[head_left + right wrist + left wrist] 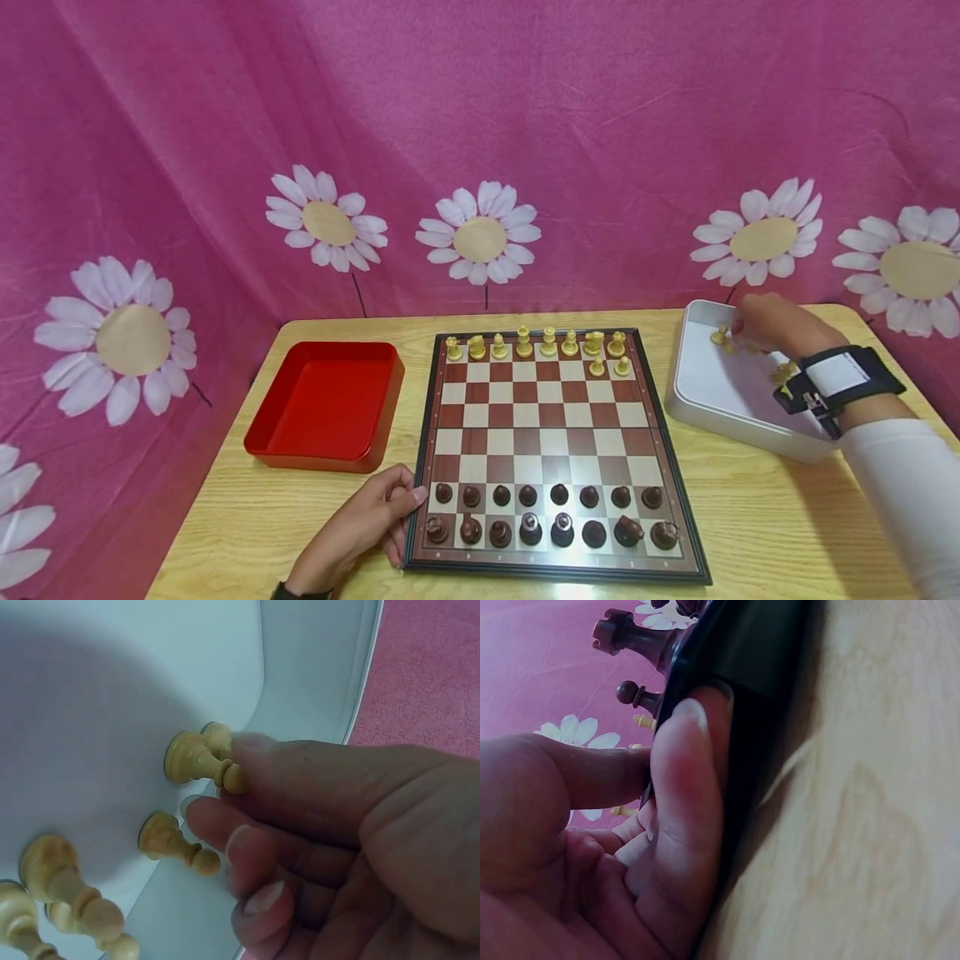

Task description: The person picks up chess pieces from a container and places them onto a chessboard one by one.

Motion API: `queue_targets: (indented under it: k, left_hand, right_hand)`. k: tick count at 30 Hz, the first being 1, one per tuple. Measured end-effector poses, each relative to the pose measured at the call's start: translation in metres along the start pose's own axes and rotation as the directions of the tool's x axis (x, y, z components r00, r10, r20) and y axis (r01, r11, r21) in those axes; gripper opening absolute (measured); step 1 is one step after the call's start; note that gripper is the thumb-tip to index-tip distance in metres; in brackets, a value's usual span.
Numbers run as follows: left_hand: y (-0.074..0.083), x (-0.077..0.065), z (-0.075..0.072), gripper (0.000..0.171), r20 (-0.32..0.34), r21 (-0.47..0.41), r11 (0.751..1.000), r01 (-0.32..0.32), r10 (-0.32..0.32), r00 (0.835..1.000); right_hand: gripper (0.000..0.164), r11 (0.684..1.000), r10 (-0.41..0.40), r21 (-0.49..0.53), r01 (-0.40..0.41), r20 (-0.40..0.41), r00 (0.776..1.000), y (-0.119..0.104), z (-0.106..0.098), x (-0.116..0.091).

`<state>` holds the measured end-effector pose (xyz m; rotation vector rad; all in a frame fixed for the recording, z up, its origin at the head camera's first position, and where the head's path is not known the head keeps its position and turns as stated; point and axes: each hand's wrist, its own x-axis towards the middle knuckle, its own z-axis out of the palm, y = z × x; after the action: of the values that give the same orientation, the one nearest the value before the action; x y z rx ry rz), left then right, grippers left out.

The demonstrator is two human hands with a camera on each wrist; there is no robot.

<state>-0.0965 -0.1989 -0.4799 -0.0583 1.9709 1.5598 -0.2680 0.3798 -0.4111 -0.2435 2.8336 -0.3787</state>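
My left hand grips the near left edge of the chessboard, its thumb on the frame and fingers along the side. Dark chess pieces stand in two rows on the near side. Cream pieces line the far row, with two cream pawns in front at the right. My right hand reaches into the white box. There, its thumb and fingers are at the heads of two neighbouring cream pawns; I cannot tell whether they pinch one. Another cream pawn stands beside the fingers.
More cream pawns stand in the white box near the wrist. A red box sits on the wooden table left of the board. A pink cloth with daisies hangs behind the table.
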Motion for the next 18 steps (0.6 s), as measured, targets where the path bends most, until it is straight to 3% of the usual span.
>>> queue_targets:
  k: [7, 14, 18]
  left_hand:
    - [-0.0003, 0.0006, -0.0005, 0.026, 0.006, 0.002, 1.0, -0.018, 0.018, 1.0]
    - [0.001, -0.0007, 0.0003, 0.026, 0.002, -0.002, 1.0, -0.01, 0.01, 1.0]
    - [0.0024, -0.0022, 0.0005, 0.027, 0.001, -0.004, 1.0, 0.0, 0.0, 1.0]
  right_hand:
    - [0.005, 1.0, 0.001, -0.031, -0.002, -0.029, 1.0, 0.0005, 0.0037, 0.003]
    - [0.015, 0.999, -0.036, -0.011, 0.035, -0.071, 0.997, 0.0012, 0.0069, 0.0044]
    - [0.012, 1.0, -0.031, 0.003, 0.031, -0.061, 0.998, -0.0013, 0.0051, 0.0028]
